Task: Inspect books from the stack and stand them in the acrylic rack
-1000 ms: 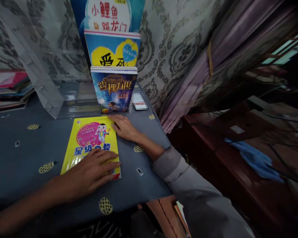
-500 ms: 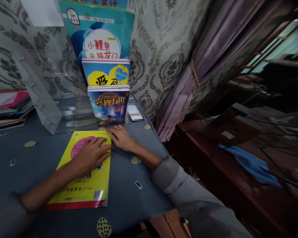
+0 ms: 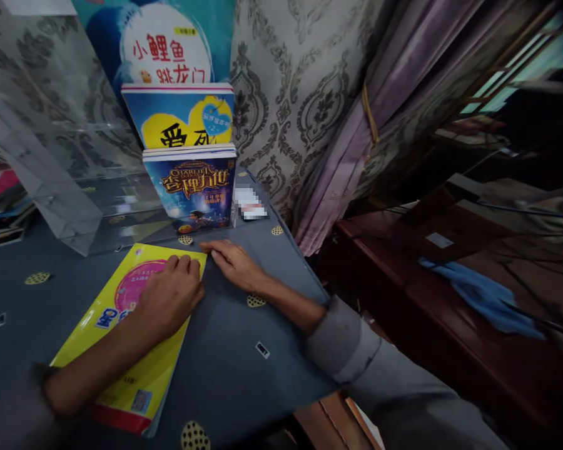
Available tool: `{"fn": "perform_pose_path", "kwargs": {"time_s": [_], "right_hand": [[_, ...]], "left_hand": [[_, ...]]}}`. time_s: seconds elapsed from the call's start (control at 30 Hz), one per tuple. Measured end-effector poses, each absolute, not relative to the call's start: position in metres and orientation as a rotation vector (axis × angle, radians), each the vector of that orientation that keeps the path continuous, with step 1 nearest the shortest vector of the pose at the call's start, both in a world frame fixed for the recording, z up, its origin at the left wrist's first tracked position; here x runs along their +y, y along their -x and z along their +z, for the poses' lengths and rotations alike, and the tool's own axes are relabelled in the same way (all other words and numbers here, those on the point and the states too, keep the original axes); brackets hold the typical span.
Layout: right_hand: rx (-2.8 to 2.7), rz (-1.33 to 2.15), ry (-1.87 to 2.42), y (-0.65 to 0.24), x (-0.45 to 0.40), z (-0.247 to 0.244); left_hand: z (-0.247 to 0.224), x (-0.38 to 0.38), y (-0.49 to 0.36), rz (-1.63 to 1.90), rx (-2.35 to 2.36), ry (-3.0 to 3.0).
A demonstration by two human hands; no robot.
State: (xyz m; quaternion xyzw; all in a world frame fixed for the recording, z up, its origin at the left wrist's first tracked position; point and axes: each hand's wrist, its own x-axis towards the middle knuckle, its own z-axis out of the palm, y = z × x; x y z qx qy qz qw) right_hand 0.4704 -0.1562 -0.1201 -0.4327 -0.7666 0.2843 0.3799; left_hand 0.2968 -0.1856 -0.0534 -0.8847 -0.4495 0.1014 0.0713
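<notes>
A yellow book (image 3: 145, 375) with a pink circle and a red bottom edge lies at a slant on the grey-blue tabletop. My left hand (image 3: 171, 297) rests on its upper right part, fingers curled; what the fingertips hold, if anything, is hidden. My right hand (image 3: 234, 264) lies beside the book's upper right corner, its index finger stretched towards that corner and the fingers slightly apart. Behind the hands, a blue book (image 3: 194, 194) stands upright in front of a blue-and-yellow book (image 3: 182, 119) and a taller teal book (image 3: 169, 47) in a clear rack.
The clear plastic rack (image 3: 70, 206) spans the back left, with stacked books (image 3: 2, 203) beyond it. A pixelated item (image 3: 251, 203) lies right of the standing books. Purple curtain (image 3: 338, 137) hangs behind the table; a dark red cabinet (image 3: 389, 269) with a blue cloth (image 3: 483, 297) is at right.
The yellow book has turned clockwise, its lower end now further right relative to its top. My left hand's fingers have curled more. The view has shifted, so the standing books appear further left and higher.
</notes>
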Motion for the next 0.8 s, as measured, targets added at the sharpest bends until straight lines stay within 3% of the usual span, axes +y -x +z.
{"fn": "perform_pose_path", "kwargs": {"time_s": [0.27,0.8], "right_hand": [[-1.77,0.852,1.118,-0.473,-0.156,-0.121],[-1.777,0.746,1.064,-0.472,-0.158,-0.121]], "left_hand": [[-0.054,-0.183,-0.291,0.188,-1.347,2.694],[-0.036,-0.178,-0.288,0.284,-1.504,2.747]]}}
